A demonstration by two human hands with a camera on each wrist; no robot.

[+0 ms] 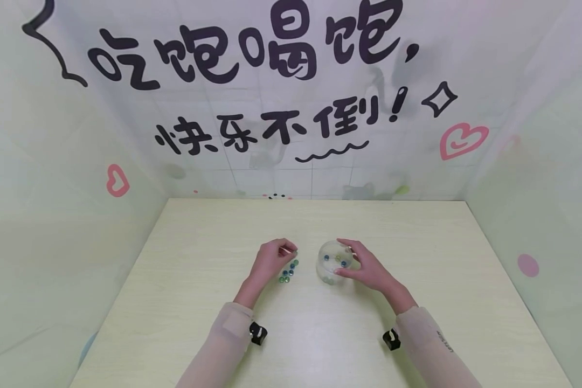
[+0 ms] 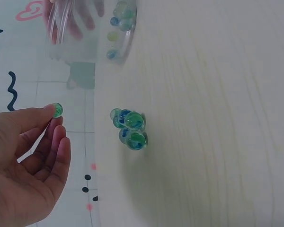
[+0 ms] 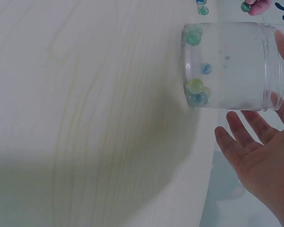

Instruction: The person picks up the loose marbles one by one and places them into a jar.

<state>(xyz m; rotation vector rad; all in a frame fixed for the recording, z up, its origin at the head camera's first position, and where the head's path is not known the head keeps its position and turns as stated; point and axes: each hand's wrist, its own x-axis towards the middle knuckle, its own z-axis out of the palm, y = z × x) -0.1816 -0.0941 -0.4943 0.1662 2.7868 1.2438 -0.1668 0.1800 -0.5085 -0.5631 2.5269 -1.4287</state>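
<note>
Between thumb and fingertips, my left hand (image 1: 270,260) pinches a green glass marble (image 2: 57,110), held above the table. Beneath and beside that hand lies a cluster of several green and blue marbles (image 2: 135,121) on the tabletop. To the right stands a clear, lidless jar (image 3: 236,66), upright, with several green, blue and yellowish marbles (image 3: 194,37) at its bottom. My right hand (image 1: 368,269) grips the jar near its threaded mouth, thumb on the near side and index finger on the far side. The other fingers spread loosely beside the wall.
The pale wood-grain table (image 1: 199,226) ends at a printed cloth backdrop (image 1: 271,178) at the back, with cloth side walls left and right. A black strap piece (image 1: 258,333) sits at the left wrist, another (image 1: 391,339) at the right.
</note>
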